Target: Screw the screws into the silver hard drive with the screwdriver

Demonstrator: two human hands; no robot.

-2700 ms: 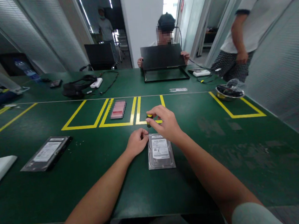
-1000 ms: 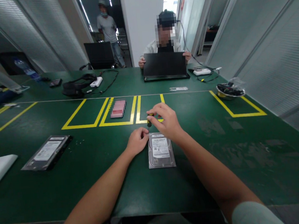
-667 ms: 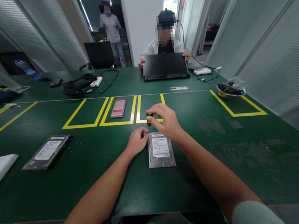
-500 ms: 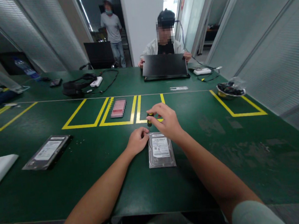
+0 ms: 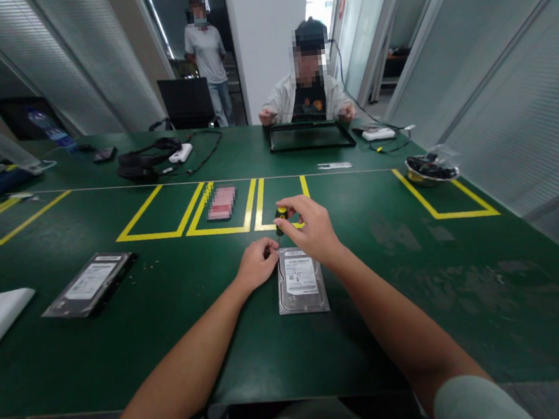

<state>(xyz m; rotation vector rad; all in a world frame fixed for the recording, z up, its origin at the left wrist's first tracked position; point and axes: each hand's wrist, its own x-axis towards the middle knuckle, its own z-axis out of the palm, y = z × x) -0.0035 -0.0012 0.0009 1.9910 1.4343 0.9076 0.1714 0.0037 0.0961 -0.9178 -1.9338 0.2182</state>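
A silver hard drive (image 5: 301, 286) with a white label lies flat on the green table in front of me. My right hand (image 5: 310, 223) pinches the handle of a small black-and-yellow screwdriver (image 5: 280, 221) between thumb and fingers. The screwdriver stands nearly upright, its thin shaft pointing down at the drive's far left corner. At that same corner is my left hand (image 5: 257, 263), its fingers curled and pressed together beside the screwdriver's tip. Whether those fingers grip the drive's edge, the shaft or a small part is hidden.
Left of me lies another hard drive (image 5: 89, 284), beside a white object (image 5: 1, 318). Yellow tape marks squares, one holding a pinkish blurred item (image 5: 222, 203). A metal bowl (image 5: 431, 170) stands at right. Across the table, a person (image 5: 311, 84) sits behind a black frame (image 5: 313, 145).
The seated person's black panel has tipped from raised to nearly flat above the frame. My screwdriver handle has turned and tilted slightly; my left hand and the drive stay put.
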